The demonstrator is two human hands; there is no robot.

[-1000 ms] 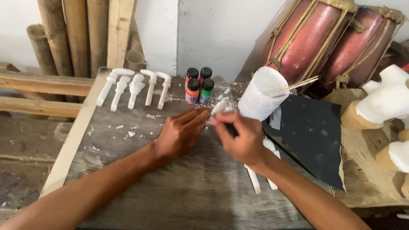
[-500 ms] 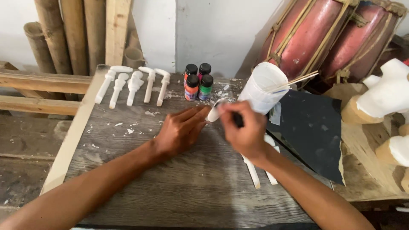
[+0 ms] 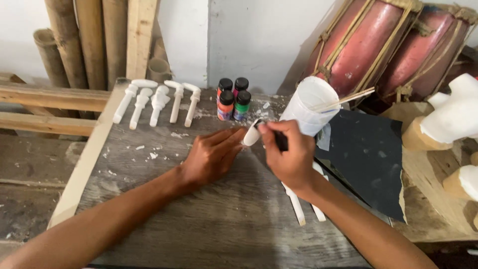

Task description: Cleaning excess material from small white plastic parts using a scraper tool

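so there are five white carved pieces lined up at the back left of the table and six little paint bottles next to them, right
Not quite. The head view shows four small paint bottles, not six, two in front and two behind. The five white carved pieces at the back left of the table are as you say.

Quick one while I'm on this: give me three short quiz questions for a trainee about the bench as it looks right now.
1. True or false: the left hand holds a small white piece.
2. How many small paint bottles stand at the back of the wooden table? A) two B) four C) six
3. What lies in a row at the table's back left corner?

Key:
1. True; the right hand works on it with a dark tool.
2. B.
3. Five white carved pieces.
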